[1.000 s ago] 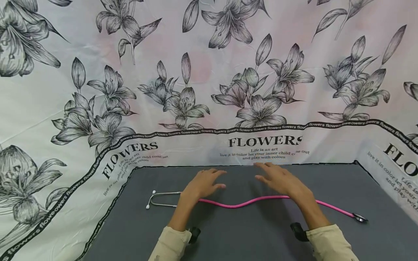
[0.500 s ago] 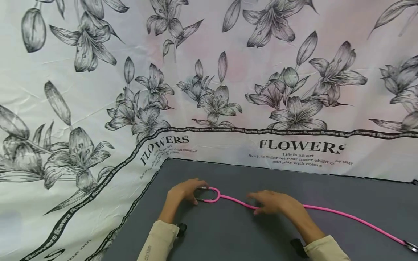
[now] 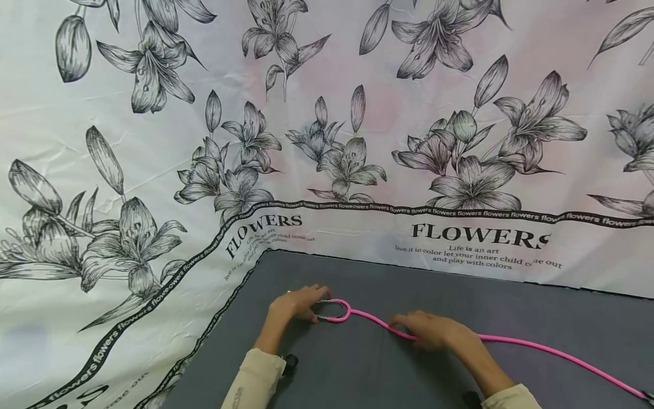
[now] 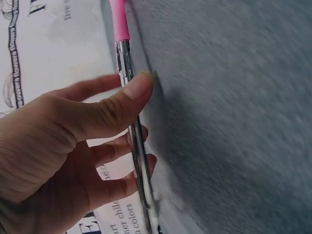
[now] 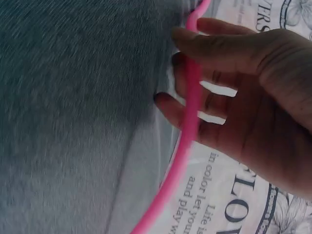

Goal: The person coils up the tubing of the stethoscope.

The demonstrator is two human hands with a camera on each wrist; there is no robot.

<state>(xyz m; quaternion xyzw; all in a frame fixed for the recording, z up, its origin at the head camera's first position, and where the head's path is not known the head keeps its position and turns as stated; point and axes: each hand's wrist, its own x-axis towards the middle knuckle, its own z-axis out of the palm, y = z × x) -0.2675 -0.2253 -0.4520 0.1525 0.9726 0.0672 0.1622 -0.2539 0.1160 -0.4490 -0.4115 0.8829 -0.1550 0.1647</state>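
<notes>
A stethoscope with pink tubing (image 3: 531, 344) stretches across the grey table, its chest piece (image 3: 648, 396) cut off at the right edge of the head view. My left hand (image 3: 300, 302) grips the metal ear tubes (image 4: 138, 158) at the other end, thumb on one side and fingers on the other in the left wrist view. The eartips are largely hidden by that hand in the head view. Further right, my right hand (image 3: 429, 328) pinches the pink tube between thumb and fingers; in the right wrist view the tube (image 5: 187, 126) runs across the curled fingers.
The grey table top (image 3: 357, 375) meets a white cloth (image 3: 352, 233) printed with flowers and lettering at the back and left. Black wrist straps (image 3: 290, 364) sit at the sleeve cuffs.
My view has turned left. Both hands have come down from above the table onto the stethoscope: the left took hold of the ear tubes, the right of the pink tube.
</notes>
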